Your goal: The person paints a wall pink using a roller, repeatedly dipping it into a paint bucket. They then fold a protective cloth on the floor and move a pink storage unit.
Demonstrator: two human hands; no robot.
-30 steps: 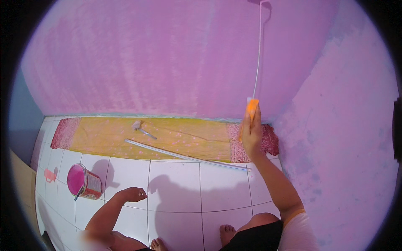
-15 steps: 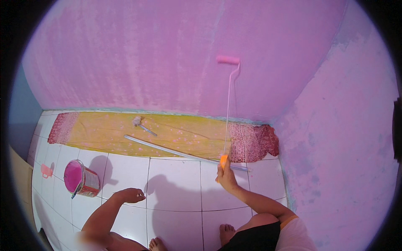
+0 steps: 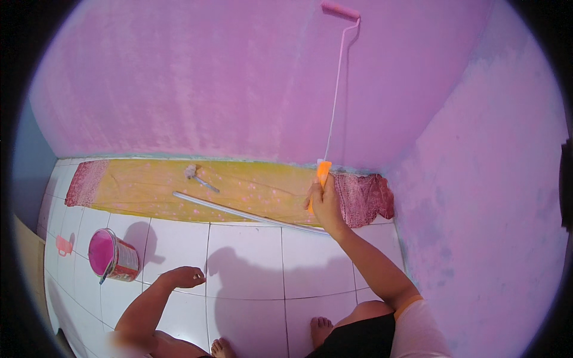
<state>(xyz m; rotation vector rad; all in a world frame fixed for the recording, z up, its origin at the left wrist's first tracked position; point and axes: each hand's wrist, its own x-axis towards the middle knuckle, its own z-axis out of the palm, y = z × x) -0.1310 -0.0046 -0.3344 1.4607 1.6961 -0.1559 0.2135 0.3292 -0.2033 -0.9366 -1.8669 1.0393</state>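
Observation:
My right hand (image 3: 327, 207) grips the orange handle (image 3: 323, 172) of a long-framed paint roller (image 3: 340, 11). The roller's pink sleeve rests against the pink-purple wall (image 3: 239, 77), high up near the top of the view. My left hand (image 3: 184, 277) hangs low over the tiled floor with its fingers curled in and nothing visible in them. Left of that hand stands a paint bucket (image 3: 126, 262), open at the top, with pink paint inside and a red and white side.
A yellow cloth (image 3: 143, 185) with dark red patterned ends lies along the wall's foot. On it are a paint-covered brush-like tool (image 3: 200, 178) and part of a long pale pole (image 3: 239, 212). A small pink cup (image 3: 64, 246) stands beyond the bucket. A patchy wall (image 3: 477, 209) rises at right.
My right hand has moved up and away from me, and the roller has gone higher up the wall and slightly right. My left hand has barely moved.

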